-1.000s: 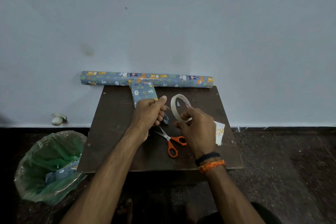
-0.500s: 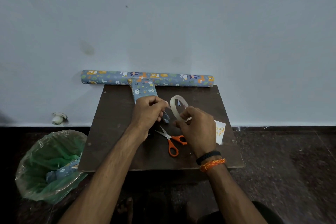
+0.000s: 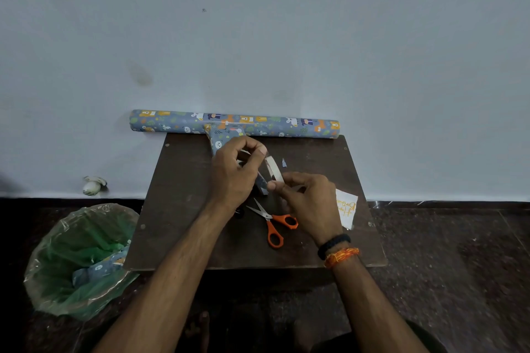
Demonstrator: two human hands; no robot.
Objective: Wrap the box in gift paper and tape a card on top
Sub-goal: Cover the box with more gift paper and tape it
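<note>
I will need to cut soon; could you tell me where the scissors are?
In the head view, the scissors lie on the table, near the right hand.

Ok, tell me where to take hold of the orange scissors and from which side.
Take the orange scissors by their two orange loop handles, coming from the near edge of the table. They lie flat with the blades pointing away and to the left, toward the left hand, so the loops face the person. The right hand hovers just above them, holding the tape roll.
</note>
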